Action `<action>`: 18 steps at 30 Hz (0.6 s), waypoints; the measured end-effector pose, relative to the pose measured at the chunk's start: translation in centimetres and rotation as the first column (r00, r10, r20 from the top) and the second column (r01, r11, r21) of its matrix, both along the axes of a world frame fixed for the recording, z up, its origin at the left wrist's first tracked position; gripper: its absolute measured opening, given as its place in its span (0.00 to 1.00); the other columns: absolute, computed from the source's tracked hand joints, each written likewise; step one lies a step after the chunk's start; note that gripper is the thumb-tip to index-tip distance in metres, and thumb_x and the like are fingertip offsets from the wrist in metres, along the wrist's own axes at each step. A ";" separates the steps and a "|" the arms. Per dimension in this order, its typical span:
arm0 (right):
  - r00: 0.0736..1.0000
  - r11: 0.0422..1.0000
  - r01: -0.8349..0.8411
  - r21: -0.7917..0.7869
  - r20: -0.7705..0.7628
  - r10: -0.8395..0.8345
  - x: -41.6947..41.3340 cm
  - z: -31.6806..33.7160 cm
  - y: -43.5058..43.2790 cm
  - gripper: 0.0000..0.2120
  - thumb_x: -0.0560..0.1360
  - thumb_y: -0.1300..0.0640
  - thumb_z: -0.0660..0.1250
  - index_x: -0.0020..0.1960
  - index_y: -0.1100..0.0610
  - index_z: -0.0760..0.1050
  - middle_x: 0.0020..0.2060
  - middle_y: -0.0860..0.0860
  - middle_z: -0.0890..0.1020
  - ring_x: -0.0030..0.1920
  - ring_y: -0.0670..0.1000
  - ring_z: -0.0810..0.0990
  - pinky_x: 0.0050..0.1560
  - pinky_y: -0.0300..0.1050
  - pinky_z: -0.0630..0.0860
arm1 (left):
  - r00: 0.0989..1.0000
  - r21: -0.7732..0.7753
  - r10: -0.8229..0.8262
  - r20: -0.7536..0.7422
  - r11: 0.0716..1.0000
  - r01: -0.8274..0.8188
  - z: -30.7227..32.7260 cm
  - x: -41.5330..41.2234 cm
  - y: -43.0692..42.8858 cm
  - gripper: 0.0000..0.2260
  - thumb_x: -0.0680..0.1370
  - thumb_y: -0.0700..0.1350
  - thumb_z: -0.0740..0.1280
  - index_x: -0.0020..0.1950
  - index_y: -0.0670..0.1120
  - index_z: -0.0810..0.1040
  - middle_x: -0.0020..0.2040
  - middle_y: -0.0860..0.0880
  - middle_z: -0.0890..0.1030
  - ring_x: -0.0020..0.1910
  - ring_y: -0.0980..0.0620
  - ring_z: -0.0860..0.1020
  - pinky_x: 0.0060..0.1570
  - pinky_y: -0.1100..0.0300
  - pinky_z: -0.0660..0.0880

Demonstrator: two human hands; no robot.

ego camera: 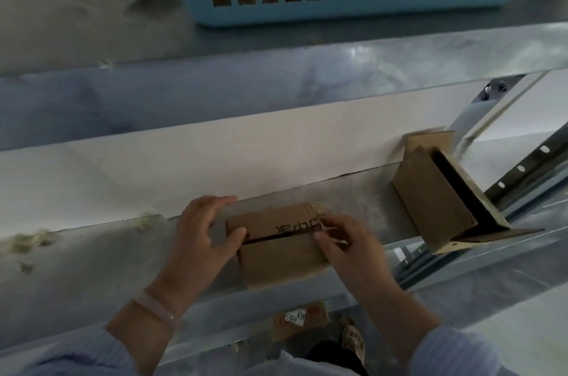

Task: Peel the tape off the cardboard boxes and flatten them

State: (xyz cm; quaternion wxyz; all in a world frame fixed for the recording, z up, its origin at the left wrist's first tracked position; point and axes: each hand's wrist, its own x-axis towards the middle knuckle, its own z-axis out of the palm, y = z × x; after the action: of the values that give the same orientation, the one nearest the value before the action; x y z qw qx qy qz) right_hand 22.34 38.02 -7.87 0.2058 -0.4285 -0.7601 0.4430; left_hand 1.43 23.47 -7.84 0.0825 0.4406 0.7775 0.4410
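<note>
Hands on box; basket perhaps full

bare shelf leftward, opened box blocking right

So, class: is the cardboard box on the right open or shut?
Open: the box on the right shows a dark interior, flaps splayed.

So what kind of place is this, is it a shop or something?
Probably a warehouse or packing workroom, though I can't be sure. There's a bare metal workbench, a slotted steel rack rail beside it, small cardboard boxes on it, and a blue plastic basket behind.
</note>
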 end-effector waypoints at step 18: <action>0.917 0.865 -0.348 -0.361 0.061 0.395 -4.5 4.2 2.1 0.24 0.76 0.63 0.61 0.61 0.35 0.72 0.55 0.45 0.80 0.52 0.47 0.81 0.55 0.43 0.79 | 0.892 -0.148 0.039 0.451 0.988 0.032 1.6 -0.6 -1.5 0.29 0.75 0.43 0.71 0.68 0.64 0.63 0.56 0.52 0.70 0.52 0.51 0.77 0.44 0.57 0.80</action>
State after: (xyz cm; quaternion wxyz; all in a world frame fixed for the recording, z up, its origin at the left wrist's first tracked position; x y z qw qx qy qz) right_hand 17.82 40.08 -3.63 -0.0123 -0.3315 -0.7515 0.5702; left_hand 0.83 21.96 -6.26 0.2937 0.3169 0.7690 0.4711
